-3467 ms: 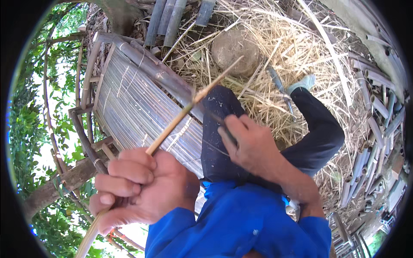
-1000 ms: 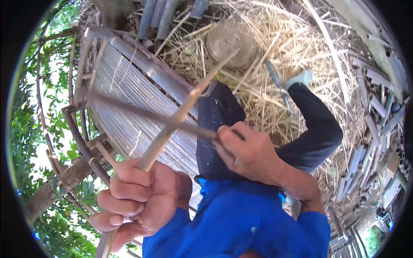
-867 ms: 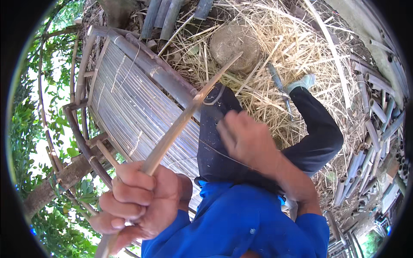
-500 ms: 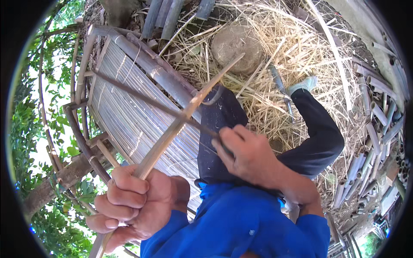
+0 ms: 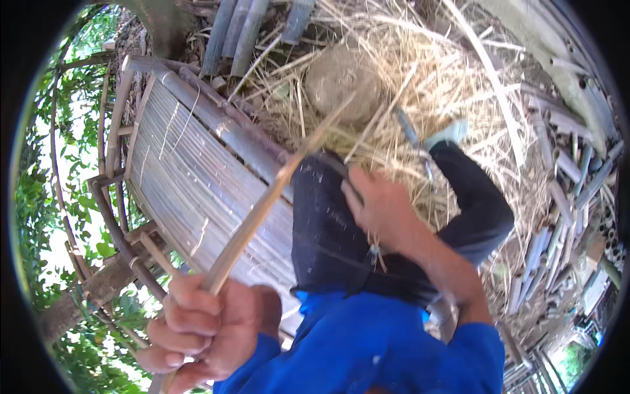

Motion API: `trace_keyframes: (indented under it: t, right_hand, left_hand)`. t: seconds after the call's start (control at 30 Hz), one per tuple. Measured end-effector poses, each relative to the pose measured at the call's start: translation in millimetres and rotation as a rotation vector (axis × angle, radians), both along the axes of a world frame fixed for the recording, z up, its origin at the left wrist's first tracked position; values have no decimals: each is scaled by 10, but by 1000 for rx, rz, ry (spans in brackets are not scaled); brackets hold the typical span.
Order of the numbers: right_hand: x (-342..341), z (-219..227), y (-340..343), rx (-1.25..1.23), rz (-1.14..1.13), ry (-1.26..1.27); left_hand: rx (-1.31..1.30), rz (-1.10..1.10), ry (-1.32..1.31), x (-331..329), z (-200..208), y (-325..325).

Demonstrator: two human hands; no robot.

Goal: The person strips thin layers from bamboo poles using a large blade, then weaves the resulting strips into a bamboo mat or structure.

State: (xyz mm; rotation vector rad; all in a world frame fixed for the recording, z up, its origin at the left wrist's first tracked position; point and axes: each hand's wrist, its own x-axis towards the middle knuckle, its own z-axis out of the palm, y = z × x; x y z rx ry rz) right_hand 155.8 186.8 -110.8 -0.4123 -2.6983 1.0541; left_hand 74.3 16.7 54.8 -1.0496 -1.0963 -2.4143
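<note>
Left hand [image 5: 207,328] fisted tight round the near end of my bamboo stick [image 5: 262,210]; stick runs up and right, away from me, tip ending over the straw [image 5: 420,72] near a round stone [image 5: 344,82]. Right hand [image 5: 377,207] is nearer the far end, fingers curled over my knee [image 5: 321,210], apparently gripping a thin dark blade; can't tell for sure, it's blurred. Slatted bench [image 5: 190,177] lies left.
</note>
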Motion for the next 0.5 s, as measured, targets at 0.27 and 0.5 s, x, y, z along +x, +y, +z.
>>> trace_keyframes:
  t: [0.27, 0.5]
  right_hand:
    - [-154, -844, 75, 5, -41, 69]
    - [-73, -1766, 531, -7, -121, -179]
  left_hand:
    - [120, 37, -101, -203, -1, -22]
    - [91, 44, -95, -437, -59, -261]
